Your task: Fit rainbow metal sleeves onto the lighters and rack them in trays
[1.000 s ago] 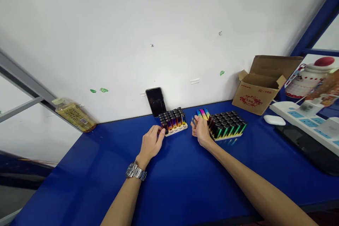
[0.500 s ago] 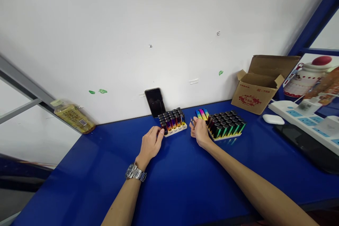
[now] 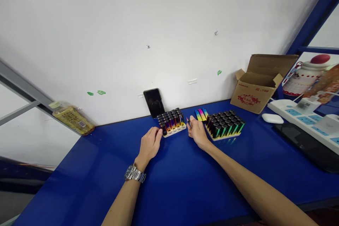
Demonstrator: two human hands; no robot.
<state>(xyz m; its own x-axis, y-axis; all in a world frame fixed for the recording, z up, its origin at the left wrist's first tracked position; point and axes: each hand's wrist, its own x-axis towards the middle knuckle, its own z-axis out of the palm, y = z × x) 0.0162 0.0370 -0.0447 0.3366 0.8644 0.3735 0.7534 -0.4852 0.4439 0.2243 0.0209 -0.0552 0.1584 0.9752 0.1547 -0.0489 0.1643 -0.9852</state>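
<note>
My left hand [image 3: 150, 142], with a steel watch on its wrist, is at the front left corner of a pale tray [image 3: 174, 131]. Its fingers are drawn together against the tray's left side. Black-ended lighters [image 3: 169, 116] with shiny purple and orange bodies stand upright in that tray, and some front slots show bare. My right hand [image 3: 198, 132] is closed around a slim lighter [image 3: 188, 120], mostly hidden by the fingers, with a pinkish tip showing. Just right of it, a second tray [image 3: 227, 137] is packed with black-ended green lighters [image 3: 224, 123].
Rainbow-coloured lighters [image 3: 201, 114] lie flat behind my right hand. A phone [image 3: 154, 102] leans on the wall. To the right are an open cardboard box [image 3: 247, 95], a white earbud case [image 3: 272, 118], a power strip [image 3: 304, 118] and a black slab [image 3: 304, 144]. A bottle [image 3: 72, 117] leans at left.
My right hand has moved slightly left, toward the left tray, with the lighter in it. My left hand stays by the tray. The whole view has shifted a little.
</note>
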